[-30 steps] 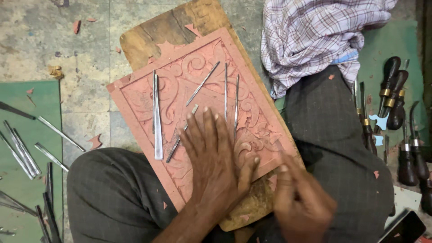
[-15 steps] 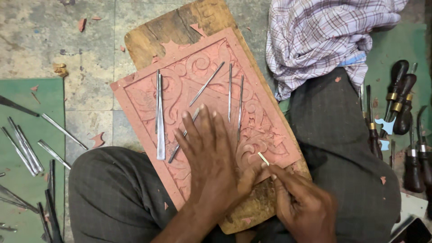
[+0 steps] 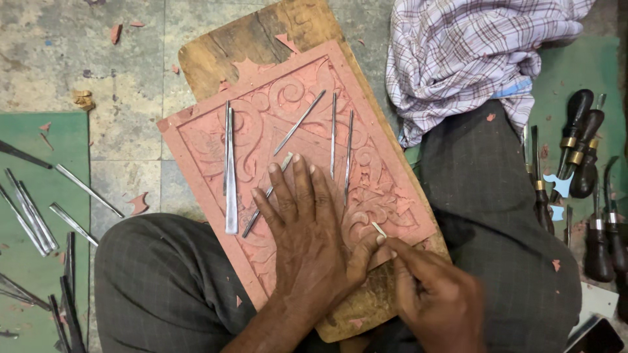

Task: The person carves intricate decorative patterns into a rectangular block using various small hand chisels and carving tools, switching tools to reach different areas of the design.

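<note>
A reddish carved panel (image 3: 275,131) with scroll patterns lies on a wooden board (image 3: 255,39) across my lap. My left hand (image 3: 307,229) presses flat on the panel, fingers spread, its thumb by the lower right carving. My right hand (image 3: 435,294) pinches a thin pale carving tool (image 3: 379,229) whose tip meets the panel beside that thumb. Several slim metal chisels (image 3: 230,170) lie loose on the panel above my left hand.
A checked cloth (image 3: 471,52) lies at the upper right. Dark-handled tools (image 3: 579,150) rest on a green mat to the right. More metal chisels (image 3: 39,209) lie on a green mat (image 3: 39,144) at the left. Reddish chips dot the stone floor.
My right hand has come up from the board's lower edge and set the thin tool against the panel beside my left thumb. My left hand stays pressed on the panel.
</note>
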